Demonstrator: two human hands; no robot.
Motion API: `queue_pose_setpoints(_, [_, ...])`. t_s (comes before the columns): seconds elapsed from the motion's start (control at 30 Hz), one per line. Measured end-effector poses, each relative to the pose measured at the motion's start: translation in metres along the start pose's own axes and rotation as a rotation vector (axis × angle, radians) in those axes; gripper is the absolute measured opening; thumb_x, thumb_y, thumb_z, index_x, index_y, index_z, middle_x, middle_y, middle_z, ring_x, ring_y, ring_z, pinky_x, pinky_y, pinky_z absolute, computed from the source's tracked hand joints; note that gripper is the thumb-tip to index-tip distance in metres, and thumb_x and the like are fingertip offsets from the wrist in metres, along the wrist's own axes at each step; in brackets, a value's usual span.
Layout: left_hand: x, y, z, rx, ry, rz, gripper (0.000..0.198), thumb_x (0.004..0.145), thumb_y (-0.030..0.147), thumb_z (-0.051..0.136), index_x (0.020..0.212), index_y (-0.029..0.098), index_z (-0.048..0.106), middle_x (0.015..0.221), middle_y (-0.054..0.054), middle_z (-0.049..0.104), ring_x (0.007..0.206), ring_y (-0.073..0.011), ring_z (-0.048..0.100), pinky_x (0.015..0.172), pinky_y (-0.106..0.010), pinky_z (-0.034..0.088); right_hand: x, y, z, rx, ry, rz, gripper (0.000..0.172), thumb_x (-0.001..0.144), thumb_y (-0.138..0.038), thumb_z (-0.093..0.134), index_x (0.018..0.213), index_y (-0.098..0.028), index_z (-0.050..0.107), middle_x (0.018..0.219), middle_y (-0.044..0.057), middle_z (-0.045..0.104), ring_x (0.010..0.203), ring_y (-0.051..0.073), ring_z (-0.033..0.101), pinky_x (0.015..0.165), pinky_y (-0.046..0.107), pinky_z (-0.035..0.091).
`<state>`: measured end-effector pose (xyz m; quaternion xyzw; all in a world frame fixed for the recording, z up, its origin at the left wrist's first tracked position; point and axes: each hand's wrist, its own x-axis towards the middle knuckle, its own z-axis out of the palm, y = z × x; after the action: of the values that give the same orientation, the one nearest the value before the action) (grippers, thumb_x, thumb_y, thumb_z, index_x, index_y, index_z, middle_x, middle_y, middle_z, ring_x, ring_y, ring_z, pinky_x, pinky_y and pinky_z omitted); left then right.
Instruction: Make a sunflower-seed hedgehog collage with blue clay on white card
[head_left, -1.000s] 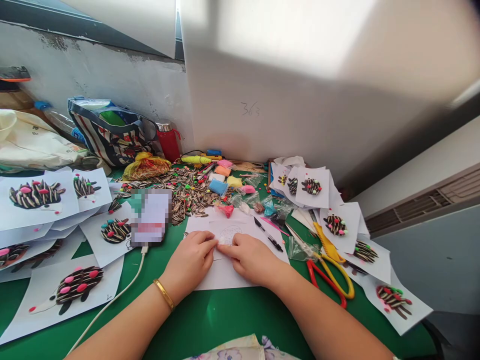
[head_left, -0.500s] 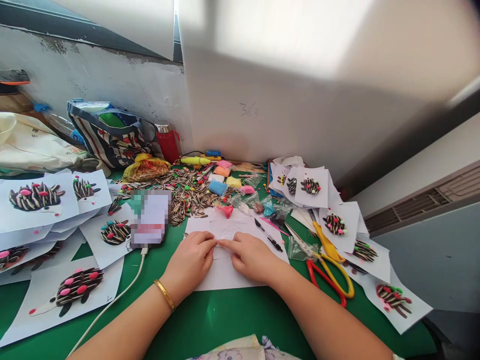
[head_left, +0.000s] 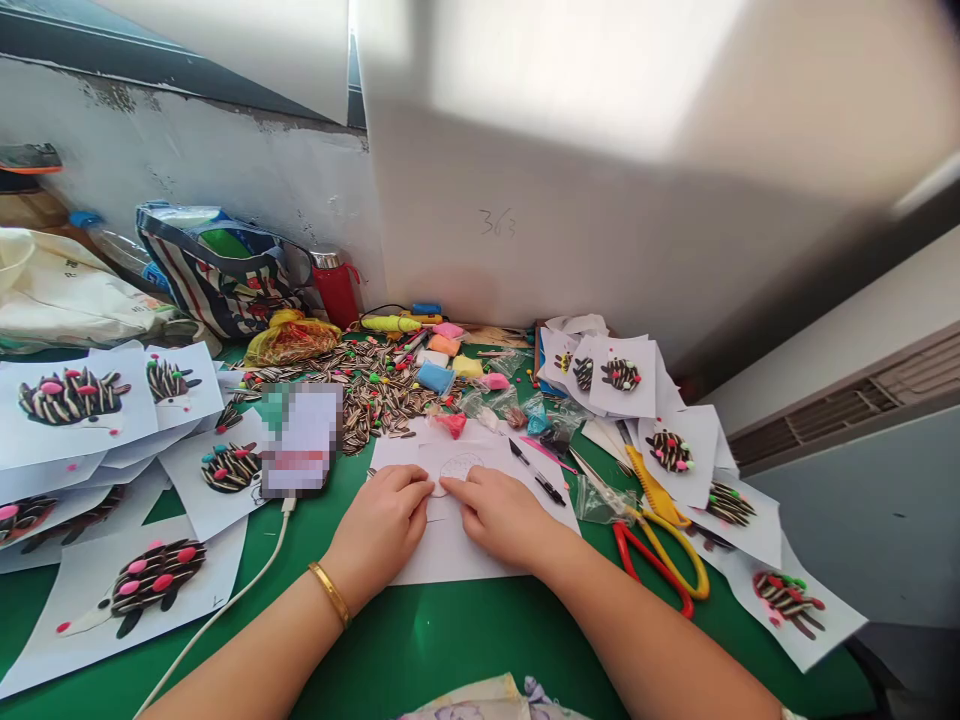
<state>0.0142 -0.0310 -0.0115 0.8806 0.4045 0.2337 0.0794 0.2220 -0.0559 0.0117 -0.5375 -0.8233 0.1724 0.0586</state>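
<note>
Green surface gives room up to near edge of white paper. On it: L hand, fingers narrow, & R hand, index out; can't tell if pinching. Tip gap slightly wider vs. earlier frame. Pen R on paper; sunflower seeds crowd far L edge.

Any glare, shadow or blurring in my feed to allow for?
Head view: bright light washes out the top of the white wall panel, with dark shadow at its lower right; head view: a small glint on the green tabletop; head view: a mosaic hides the phone screen; head view: the round drawing by the right hand is faint.
</note>
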Motion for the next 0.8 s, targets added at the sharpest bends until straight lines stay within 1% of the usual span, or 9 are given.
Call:
queue_pose_setpoints(0.17, [0.0005,0.0011,-0.0012,0.002,-0.005,-0.001,0.024,0.091,0.016,0.049,0.103,0.018,0.07,0.108,-0.009,0.067,0.101,-0.0227,0.061,0.091,-0.043,0.052,0.001,-0.0013,0.0003,0.015,0.001,0.012,0.051,0.09,-0.021,0.046,0.142,-0.026,0.047,0.108,0.007,0.061,0.097,0.02,0.056,0.082,0.03,0.04])
queue_pose_setpoints(0.27, [0.0007,0.0014,-0.0015,0.002,-0.006,-0.004,0.024,0.091,0.017,0.048,0.103,0.018,0.07,0.108,-0.01,0.067,0.101,-0.0227,0.061,0.091,-0.042,0.052,0.0011,-0.001,0.0009,0.017,-0.001,0.02,0.051,0.091,-0.02,0.045,0.141,-0.025,0.048,0.109,0.008,0.061,0.098,0.021,0.056,0.084,0.031,0.041])
queue_pose_setpoints(0.4, [0.0006,0.001,-0.0014,-0.001,-0.014,-0.008,0.024,0.091,0.016,0.049,0.104,0.019,0.069,0.109,-0.009,0.066,0.101,-0.0227,0.06,0.092,-0.042,0.051,0.0008,0.0005,0.0015,0.058,0.032,0.009,0.053,0.09,-0.019,0.046,0.143,-0.023,0.045,0.11,0.008,0.062,0.101,0.021,0.056,0.087,0.03,0.041])
queue_pose_setpoints(0.5, [0.0011,0.002,-0.0016,0.011,-0.013,-0.016,0.024,0.091,0.017,0.049,0.106,0.019,0.068,0.108,-0.008,0.066,0.101,-0.0229,0.06,0.091,-0.041,0.051,0.0013,0.0014,0.0023,0.047,0.028,0.003,0.05,0.091,-0.019,0.044,0.14,-0.024,0.049,0.106,0.007,0.062,0.097,0.02,0.056,0.084,0.03,0.041])
queue_pose_setpoints(0.6, [0.0019,0.0047,-0.0025,0.04,-0.028,-0.023,0.027,0.093,0.019,0.048,0.112,0.02,0.066,0.108,-0.008,0.065,0.099,-0.0231,0.059,0.09,-0.042,0.05,0.001,0.0019,0.0016,0.034,0.023,-0.006,0.047,0.092,-0.018,0.044,0.138,-0.024,0.051,0.102,0.006,0.061,0.092,0.019,0.056,0.08,0.029,0.04])
queue_pose_setpoints(0.7, [0.0021,0.007,-0.0029,0.067,-0.049,-0.01,0.03,0.093,0.021,0.047,0.119,0.023,0.064,0.108,-0.008,0.063,0.099,-0.0234,0.059,0.089,-0.042,0.05,-0.0013,0.0027,-0.001,0.066,0.02,-0.039,0.044,0.092,-0.017,0.044,0.134,-0.025,0.053,0.098,0.005,0.059,0.09,0.017,0.054,0.079,0.027,0.039])
queue_pose_setpoints(0.8, [0.0013,0.0073,-0.0019,0.091,-0.051,0.003,0.031,0.093,0.021,0.048,0.12,0.025,0.063,0.109,-0.008,0.062,0.1,-0.0239,0.058,0.091,-0.044,0.049,-0.0042,0.0029,-0.0029,0.061,0.014,-0.075,0.043,0.092,-0.016,0.044,0.133,-0.025,0.054,0.095,0.004,0.057,0.087,0.017,0.053,0.077,0.027,0.038])
